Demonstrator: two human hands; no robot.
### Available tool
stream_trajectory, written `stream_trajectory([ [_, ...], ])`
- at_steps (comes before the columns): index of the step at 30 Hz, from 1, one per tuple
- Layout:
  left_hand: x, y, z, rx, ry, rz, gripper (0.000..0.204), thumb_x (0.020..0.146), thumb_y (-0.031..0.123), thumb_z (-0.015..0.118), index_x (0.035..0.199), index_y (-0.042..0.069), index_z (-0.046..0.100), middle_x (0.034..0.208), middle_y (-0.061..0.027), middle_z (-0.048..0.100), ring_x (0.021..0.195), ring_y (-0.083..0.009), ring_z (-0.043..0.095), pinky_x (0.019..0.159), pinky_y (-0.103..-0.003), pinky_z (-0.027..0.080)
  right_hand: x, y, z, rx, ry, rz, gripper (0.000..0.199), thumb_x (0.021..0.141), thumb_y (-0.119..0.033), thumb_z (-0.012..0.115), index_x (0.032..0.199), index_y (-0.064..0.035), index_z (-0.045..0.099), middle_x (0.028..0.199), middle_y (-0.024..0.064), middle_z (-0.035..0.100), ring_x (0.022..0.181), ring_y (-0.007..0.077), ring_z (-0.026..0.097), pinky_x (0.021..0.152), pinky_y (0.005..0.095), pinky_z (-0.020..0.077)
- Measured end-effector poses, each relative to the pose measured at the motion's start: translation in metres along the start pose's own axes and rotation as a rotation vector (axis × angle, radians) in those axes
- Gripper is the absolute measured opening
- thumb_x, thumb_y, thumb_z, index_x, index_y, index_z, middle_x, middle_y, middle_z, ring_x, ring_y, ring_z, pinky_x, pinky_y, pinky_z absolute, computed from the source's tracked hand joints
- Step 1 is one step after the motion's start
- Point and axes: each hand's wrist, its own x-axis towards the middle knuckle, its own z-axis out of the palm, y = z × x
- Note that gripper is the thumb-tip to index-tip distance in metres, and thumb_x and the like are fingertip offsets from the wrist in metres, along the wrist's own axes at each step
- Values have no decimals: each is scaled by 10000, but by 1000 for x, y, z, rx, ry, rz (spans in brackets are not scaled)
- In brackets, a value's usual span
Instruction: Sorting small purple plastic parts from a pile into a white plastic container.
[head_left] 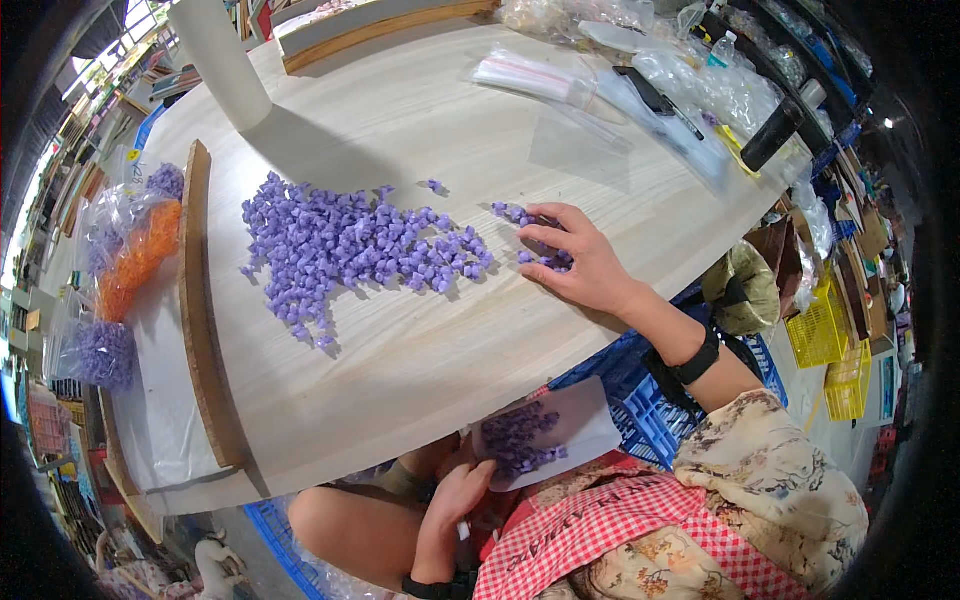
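Observation:
My right hand (585,262) rests on the pale tabletop with its fingers spread and curved around a few small purple pieces (545,258). To its left lies a wide heap of the same small purple pieces (350,240), which look like tiny beads or buds. Below the table's front edge, my left hand (465,490) grips the near left edge of a pale, shallow tray (592,410). Many purple pieces lie inside this tray, close to my lap. Part of the tray is hidden under the table edge.
Bags of purple and orange pieces (135,260) lie at the left, beyond a wooden strip (205,320). A white cylinder (222,65) stands at the back. Clear plastic bags (690,85), a black knife (650,95) and a dark bottle (775,135) lie back right; a blue crate (640,425) stands below.

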Motion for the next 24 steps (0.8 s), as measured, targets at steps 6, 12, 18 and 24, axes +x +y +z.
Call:
stream_trajectory([
  [6,-3,6,-3,26,-13,-10,586,851,479,446,972,-68,616,954,-316,600,1006,-402,580,864,-404,426,1,-5,-2,30,33,32,359,706,-203,750,1015,-54,645,1122,142,558,1036,299,530,883,368,451],
  [12,-9,11,-6,61,-24,27,476,886,431,392,988,25,619,965,-303,586,991,-434,549,840,-431,423,8,-6,5,89,43,7,288,697,-171,746,945,-51,663,1082,132,576,1028,291,539,873,359,459],
  [18,4,-20,2,130,129,273,451,901,406,369,992,29,600,974,-295,583,978,-457,533,829,-454,423,-2,-10,6,236,3,24,179,687,-100,719,853,-50,675,975,111,609,942,288,574,833,362,470],
  [24,9,-25,6,90,209,299,470,894,431,382,991,26,601,968,-287,593,964,-460,536,833,-459,425,-39,-69,11,377,-277,-348,152,692,-84,703,798,-48,600,933,95,571,897,272,566,775,381,472],
])
